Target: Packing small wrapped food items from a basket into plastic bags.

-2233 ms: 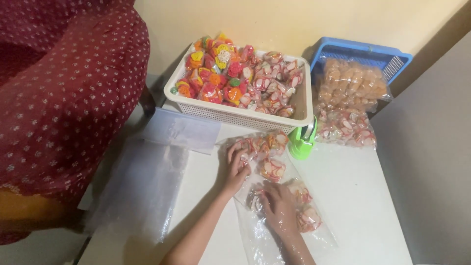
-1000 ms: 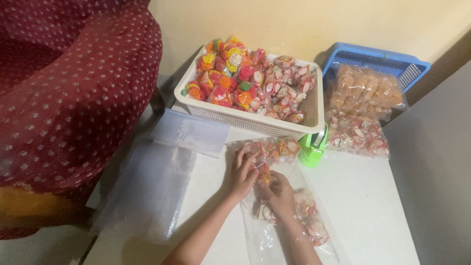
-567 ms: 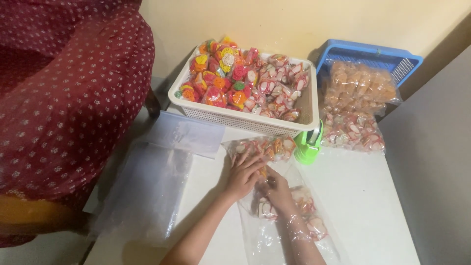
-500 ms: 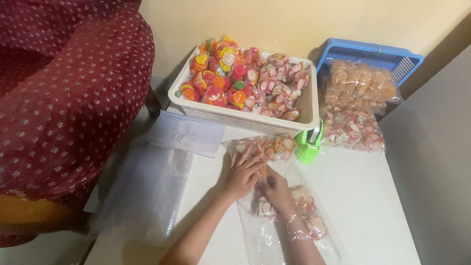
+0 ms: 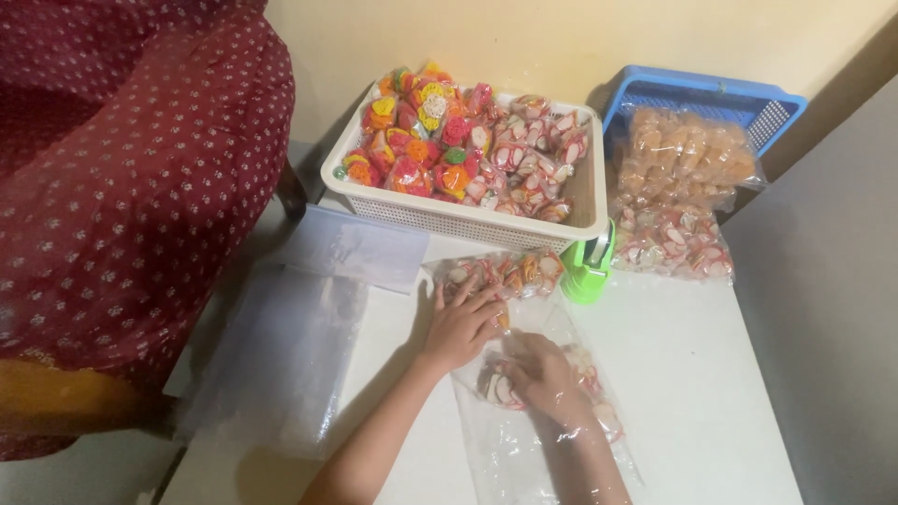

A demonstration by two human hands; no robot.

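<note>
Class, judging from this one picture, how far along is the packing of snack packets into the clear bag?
Done: several packets lie inside the clear bag. In hand: right hand is inside it, left hand presses its mouth. Left: the white basket is full.

The far edge of the table (image 5: 692,374) is taken up by a white basket (image 5: 468,217) and, at the far right corner, a blue basket (image 5: 702,93) with snack bags (image 5: 678,201) piled in front. A green dispenser (image 5: 587,269) stands just before the white basket. The left edge is covered by flat plastic sheets (image 5: 281,365). Bare tabletop is left along the right edge and near right corner.
</note>
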